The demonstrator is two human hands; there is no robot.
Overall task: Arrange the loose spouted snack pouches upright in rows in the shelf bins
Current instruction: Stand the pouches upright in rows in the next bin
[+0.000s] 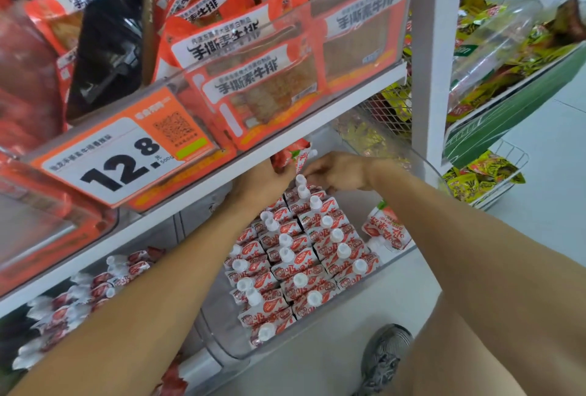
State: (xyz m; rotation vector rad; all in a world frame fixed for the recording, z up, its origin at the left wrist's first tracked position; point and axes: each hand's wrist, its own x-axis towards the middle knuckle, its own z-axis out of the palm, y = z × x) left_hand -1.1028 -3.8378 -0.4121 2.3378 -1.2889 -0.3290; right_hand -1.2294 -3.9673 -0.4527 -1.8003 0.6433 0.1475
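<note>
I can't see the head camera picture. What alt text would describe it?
Two bare hands, left hand and right hand, hold a red-and-white spouted pouch at the back of a clear shelf bin, above upright pouch rows.

From my feed: clear bin (317,337) on lower shelf, pouch rows (295,256) upright in its left part, one loose pouch (385,230) at 3 o'clock of them. Both hands (333,172) at 12 o'clock, back of bin, under upper shelf (285,138) w/ snack packs (253,78).

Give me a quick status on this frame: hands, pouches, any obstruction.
Left hand and right hand both pinching one pouch at bin's back. Upright rows fill the clear bin. One loose pouch lies right. Upper shelf edge overhangs hands.
</note>
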